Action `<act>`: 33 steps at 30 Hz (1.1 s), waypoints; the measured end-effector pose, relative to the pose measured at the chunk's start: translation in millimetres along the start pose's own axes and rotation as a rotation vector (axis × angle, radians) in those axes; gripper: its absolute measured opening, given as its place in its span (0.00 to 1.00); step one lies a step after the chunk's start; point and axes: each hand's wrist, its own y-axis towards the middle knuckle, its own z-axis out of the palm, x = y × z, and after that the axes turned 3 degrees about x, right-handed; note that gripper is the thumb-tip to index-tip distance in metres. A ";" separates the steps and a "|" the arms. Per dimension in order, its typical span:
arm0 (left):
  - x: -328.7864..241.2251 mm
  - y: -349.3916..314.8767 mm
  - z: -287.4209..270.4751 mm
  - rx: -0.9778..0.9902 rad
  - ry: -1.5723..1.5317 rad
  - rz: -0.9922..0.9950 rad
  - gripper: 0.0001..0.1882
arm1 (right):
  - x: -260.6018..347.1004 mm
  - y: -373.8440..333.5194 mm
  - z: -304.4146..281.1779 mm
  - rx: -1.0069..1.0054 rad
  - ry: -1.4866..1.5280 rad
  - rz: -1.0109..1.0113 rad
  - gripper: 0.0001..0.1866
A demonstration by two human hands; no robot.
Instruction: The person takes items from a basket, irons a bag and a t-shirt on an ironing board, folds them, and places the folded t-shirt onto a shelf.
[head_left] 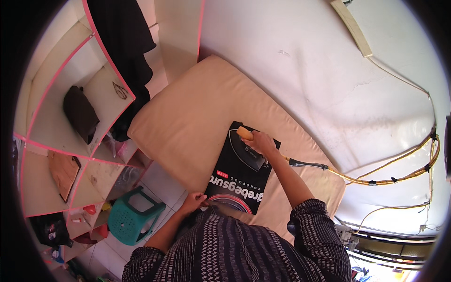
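Note:
A folded black shirt (226, 162) with white lettering and a ringed print lies flat on a padded beige table (188, 108). My right hand (264, 143) is wrapped round the orange handle of a clothes iron (253, 158), which rests on the far part of the shirt. Its dark cord trails off to the right. Down at the shirt's near left corner, my left hand (193, 202) has its fingers closed on the cloth edge. The iron's underside is hidden.
Pink-edged shelves (61, 150) stand on the left, holding a dark pouch (81, 114) and other items. A green plastic stool (129, 216) is on the tiled floor below them. Black cloth (120, 47) hangs beyond. A bundled yellow cable (376, 182) loops along the white wall.

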 end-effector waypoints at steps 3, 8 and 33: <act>-2.0 1.0 -1.5 0.021 0.014 -0.003 0.12 | -1.7 2.8 -0.4 -0.006 0.028 -0.005 0.29; 0.6 3.7 -4.8 0.052 -0.090 -0.013 0.12 | 6.8 -17.8 -21.6 0.122 0.064 -0.100 0.28; -15.0 2.3 -7.9 0.100 0.021 -0.020 0.12 | -45.4 -85.9 14.6 0.152 -0.025 -0.199 0.21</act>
